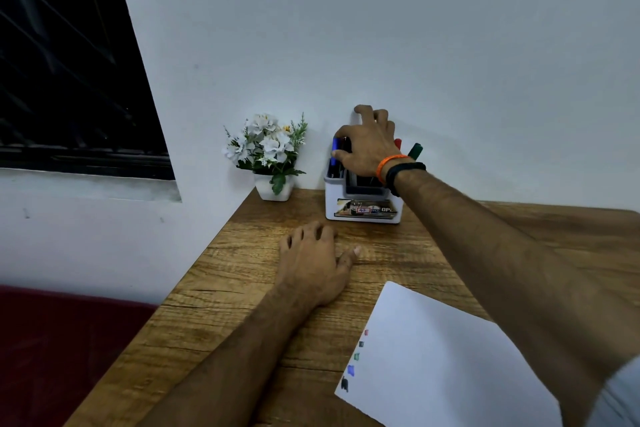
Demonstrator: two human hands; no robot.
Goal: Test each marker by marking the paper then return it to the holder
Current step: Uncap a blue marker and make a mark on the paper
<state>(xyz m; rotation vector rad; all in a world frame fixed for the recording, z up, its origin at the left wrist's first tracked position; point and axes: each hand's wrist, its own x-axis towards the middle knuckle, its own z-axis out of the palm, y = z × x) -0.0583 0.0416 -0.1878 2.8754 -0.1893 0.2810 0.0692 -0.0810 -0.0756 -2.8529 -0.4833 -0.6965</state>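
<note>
Up at the table's (pixel 263 288) far edge, against the wall, the right hand (pixel 367 149) reaches over the white holder (pixel 363 211), thumb and fingers pinching a blue marker (pixel 335 152) standing in its left compartment. Red (pixel 398 143) and green (pixel 415 150) markers poke out behind the wrist. The left hand (pixel 313 267) rests spread on the wood. The paper (pixel 450 357), bearing colour marks, lies at the near right corner.

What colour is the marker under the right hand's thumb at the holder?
Blue: the marker that the right hand touches at the holder, seen in the head view.
</note>
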